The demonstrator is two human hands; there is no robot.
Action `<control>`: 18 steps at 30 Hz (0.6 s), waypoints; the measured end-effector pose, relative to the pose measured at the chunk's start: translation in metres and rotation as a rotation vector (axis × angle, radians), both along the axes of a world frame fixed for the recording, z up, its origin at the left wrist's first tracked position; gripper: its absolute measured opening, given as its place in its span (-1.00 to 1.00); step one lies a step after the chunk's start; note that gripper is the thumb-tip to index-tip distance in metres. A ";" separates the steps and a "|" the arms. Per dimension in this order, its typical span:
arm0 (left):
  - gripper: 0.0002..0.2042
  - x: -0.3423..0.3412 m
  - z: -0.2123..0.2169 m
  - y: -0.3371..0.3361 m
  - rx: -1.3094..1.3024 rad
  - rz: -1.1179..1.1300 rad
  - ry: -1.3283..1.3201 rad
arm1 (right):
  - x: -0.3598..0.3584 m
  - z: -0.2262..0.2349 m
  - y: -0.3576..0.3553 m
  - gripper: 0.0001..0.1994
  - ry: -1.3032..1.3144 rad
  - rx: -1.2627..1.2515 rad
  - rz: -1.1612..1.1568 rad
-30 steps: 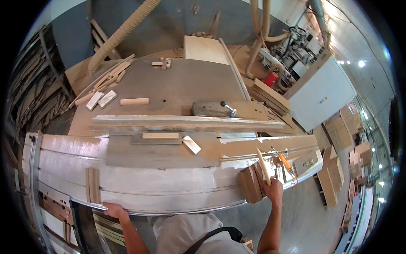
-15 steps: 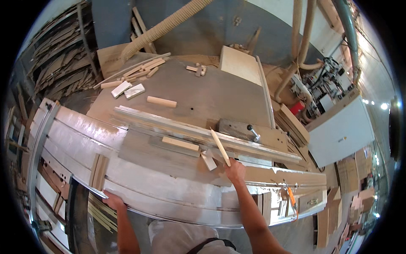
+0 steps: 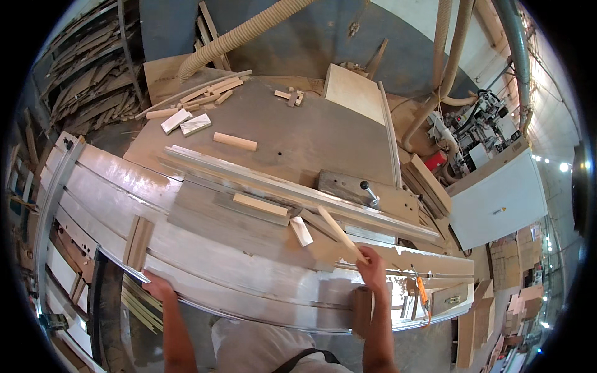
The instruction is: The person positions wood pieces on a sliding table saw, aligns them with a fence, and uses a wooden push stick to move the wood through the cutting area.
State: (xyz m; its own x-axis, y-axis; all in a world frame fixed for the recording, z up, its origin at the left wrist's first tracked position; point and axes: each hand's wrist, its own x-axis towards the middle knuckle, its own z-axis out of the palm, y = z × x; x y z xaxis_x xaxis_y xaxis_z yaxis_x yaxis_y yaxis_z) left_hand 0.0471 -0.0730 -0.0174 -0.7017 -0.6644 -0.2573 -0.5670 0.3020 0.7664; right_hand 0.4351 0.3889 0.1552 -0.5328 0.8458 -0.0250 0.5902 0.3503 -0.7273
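Right fingers: I read them as closed around the near end of the pale stick; right hand (image 3: 372, 268) is above the table.
Pale stick (image 3: 341, 233): near end in those fingers, far end pointing away and leftward, toward the long rail (image 3: 298, 192); contact beneath it, cannot tell.
Left fingers: at the metal edge (image 3: 132, 271) of the table (image 3: 211, 267); left hand (image 3: 159, 286) partly hides them, so whether they grip, I cannot tell.
Progress: stick picked up, not set down; how much is left, the view does not settle.
Near the stick: white block (image 3: 301, 231) just left of it, pale bar (image 3: 260, 205) farther left.
Near left hand: brown strips (image 3: 138, 241), side by side.
Beside right forearm: brown block (image 3: 362, 311), partly hidden; orange-handled tool (image 3: 423, 292) farther right.
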 end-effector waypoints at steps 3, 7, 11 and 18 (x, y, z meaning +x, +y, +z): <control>-0.09 -0.001 -0.007 -0.003 -0.034 0.006 0.008 | 0.021 0.049 -0.017 -0.66 -0.066 0.044 -0.020; -0.08 0.000 -0.001 0.001 0.041 0.027 0.041 | 0.042 0.052 -0.024 -0.67 -0.135 0.062 -0.011; -0.02 0.002 0.006 0.003 0.068 0.004 0.032 | 0.040 0.032 -0.016 -0.67 -0.158 0.130 0.020; -0.06 0.005 0.006 0.005 0.072 0.027 0.066 | 0.013 0.030 -0.013 -0.69 -0.180 0.265 0.063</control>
